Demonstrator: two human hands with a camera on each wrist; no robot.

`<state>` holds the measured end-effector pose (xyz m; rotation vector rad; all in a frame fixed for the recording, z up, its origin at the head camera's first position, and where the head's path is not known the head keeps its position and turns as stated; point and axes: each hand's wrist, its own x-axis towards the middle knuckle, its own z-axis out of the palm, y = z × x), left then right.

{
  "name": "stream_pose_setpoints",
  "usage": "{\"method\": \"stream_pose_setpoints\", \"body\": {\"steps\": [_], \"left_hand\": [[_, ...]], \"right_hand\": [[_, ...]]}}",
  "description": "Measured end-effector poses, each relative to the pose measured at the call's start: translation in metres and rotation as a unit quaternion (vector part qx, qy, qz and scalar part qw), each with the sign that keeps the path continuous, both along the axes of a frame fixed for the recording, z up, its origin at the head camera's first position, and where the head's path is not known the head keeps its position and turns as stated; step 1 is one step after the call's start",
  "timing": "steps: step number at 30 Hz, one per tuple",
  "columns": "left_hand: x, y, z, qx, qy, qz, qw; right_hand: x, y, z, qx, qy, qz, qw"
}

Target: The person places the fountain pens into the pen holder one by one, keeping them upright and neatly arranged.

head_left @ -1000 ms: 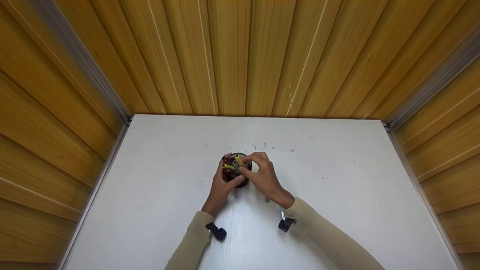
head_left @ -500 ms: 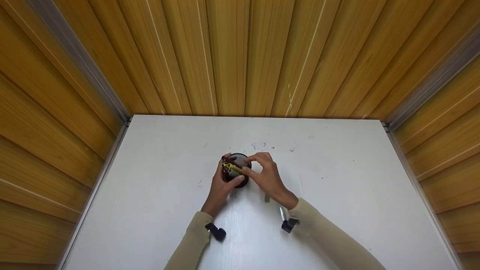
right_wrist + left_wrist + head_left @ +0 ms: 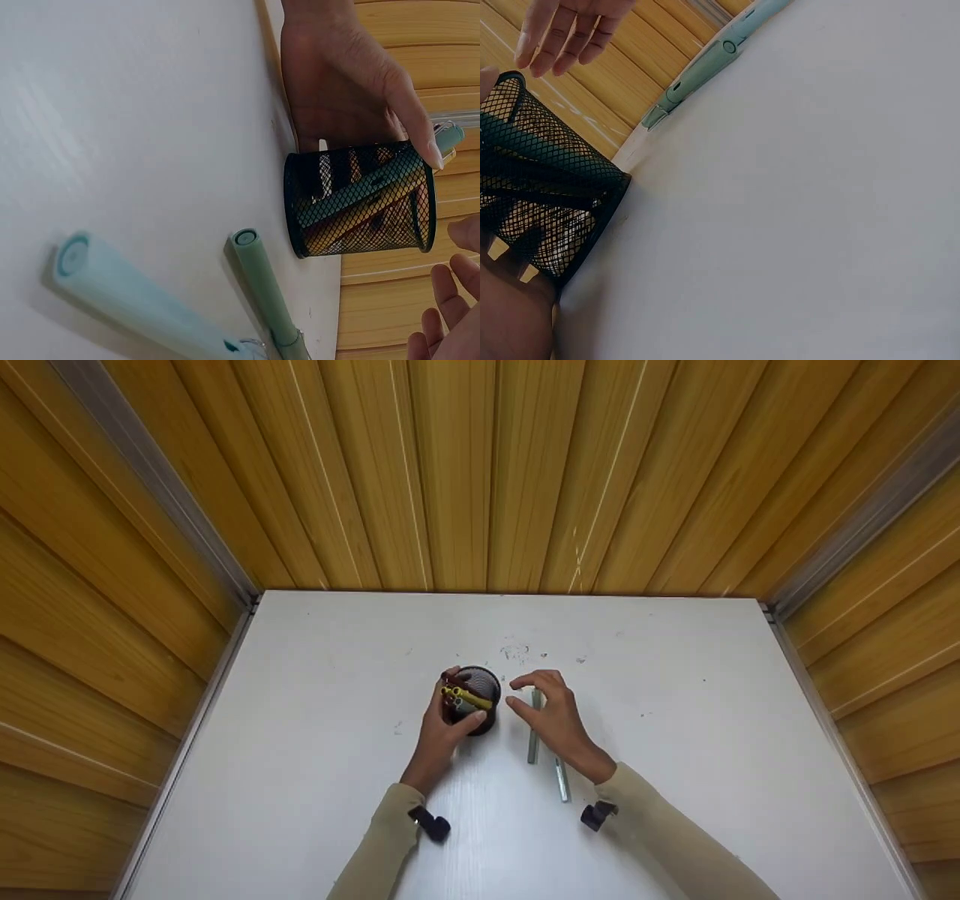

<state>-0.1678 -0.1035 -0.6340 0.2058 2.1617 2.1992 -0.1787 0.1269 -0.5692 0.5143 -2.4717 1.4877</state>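
Note:
A black mesh pen cup (image 3: 475, 701) stands mid-table with yellow, red and pale pens (image 3: 466, 697) leaning in it. My left hand (image 3: 444, 724) grips the cup from the left and front; the right wrist view shows its fingers wrapped round the mesh cup (image 3: 360, 199). My right hand (image 3: 551, 712) hovers just right of the cup, fingers loosely spread, holding nothing. Under it lie two pale green pens (image 3: 534, 727) on the white table (image 3: 675, 720), seen close as pens (image 3: 266, 289) in the right wrist view. The left wrist view shows the mesh cup (image 3: 544, 202) and right fingertips (image 3: 562, 34).
The second green pen (image 3: 561, 778) lies nearer my right wrist. Wooden slat walls (image 3: 480, 472) enclose the table at the back and both sides. Small dark marks (image 3: 517, 651) dot the tabletop behind the cup.
My right hand let go of the yellow pen, now lying in the cup, and drew back to the right, uncovering the green pens. The left hand stayed on the cup.

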Motion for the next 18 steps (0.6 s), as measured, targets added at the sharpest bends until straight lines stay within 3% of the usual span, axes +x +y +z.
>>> {"method": "stream_pose_setpoints", "body": {"steps": [10, 18], "left_hand": [[0.002, -0.002, 0.002, 0.004, -0.011, 0.008, 0.9999], [0.001, 0.000, 0.002, 0.011, 0.002, 0.003, 0.9999]], "right_hand": [[0.007, 0.012, -0.010, 0.002, -0.028, -0.019, 0.999], [0.014, 0.024, -0.023, -0.006, -0.049, -0.030, 0.998]]}}
